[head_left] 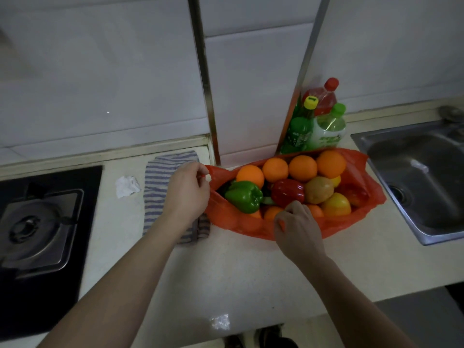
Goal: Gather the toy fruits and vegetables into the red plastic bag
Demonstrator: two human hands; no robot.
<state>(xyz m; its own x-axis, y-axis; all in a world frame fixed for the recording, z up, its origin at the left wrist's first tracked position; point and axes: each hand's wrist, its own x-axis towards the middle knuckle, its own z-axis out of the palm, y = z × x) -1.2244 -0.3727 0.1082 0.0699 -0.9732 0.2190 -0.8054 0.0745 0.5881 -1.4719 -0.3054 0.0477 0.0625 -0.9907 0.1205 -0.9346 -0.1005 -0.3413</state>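
Note:
The red plastic bag [361,169] lies open on the counter, full of toy produce. Inside I see several oranges [302,168] along the back, a green pepper [243,195], a red pepper [287,192], a brown potato [319,189] and a yellow fruit [336,204]. My left hand [187,194] pinches the bag's left rim near its handle. My right hand [298,229] grips the bag's near rim, just in front of the red pepper. No toy lies loose on the counter.
A striped cloth [160,177] lies under my left wrist, a crumpled tissue [126,185] left of it. The gas stove [37,229] fills the left side. Several bottles [319,121] stand behind the bag. The steel sink [424,177] is on the right.

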